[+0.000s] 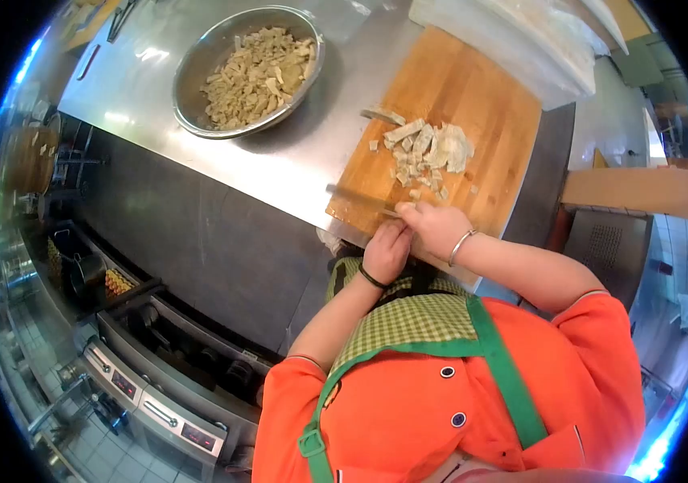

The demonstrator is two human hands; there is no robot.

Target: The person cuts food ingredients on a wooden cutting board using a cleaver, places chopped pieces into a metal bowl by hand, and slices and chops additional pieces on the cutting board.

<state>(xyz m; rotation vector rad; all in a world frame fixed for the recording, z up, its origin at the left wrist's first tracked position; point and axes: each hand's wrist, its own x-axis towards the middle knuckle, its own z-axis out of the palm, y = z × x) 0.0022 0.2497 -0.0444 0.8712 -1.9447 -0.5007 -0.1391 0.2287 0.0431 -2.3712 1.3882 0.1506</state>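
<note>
A knife [356,200] lies low over the near left part of the wooden cutting board [485,88], its blade pointing left. My right hand [438,230], with a silver bracelet at the wrist, is closed around its handle end. My left hand [387,251], with a dark band at the wrist, is just below at the board's near edge, close against the right hand. Its fingers are curled together, and whatever may be in them is hidden. Beyond the knife, pale cut pieces of food [420,149] sit on the board, some as strips, some as small cubes.
A large metal bowl [191,101] of similar pale pieces stands on the steel table [131,97] to the left. White slabs or bags [513,44] border the board's far side. Cooking equipment with control panels [159,414] is at lower left, a cardboard box [634,193] at right.
</note>
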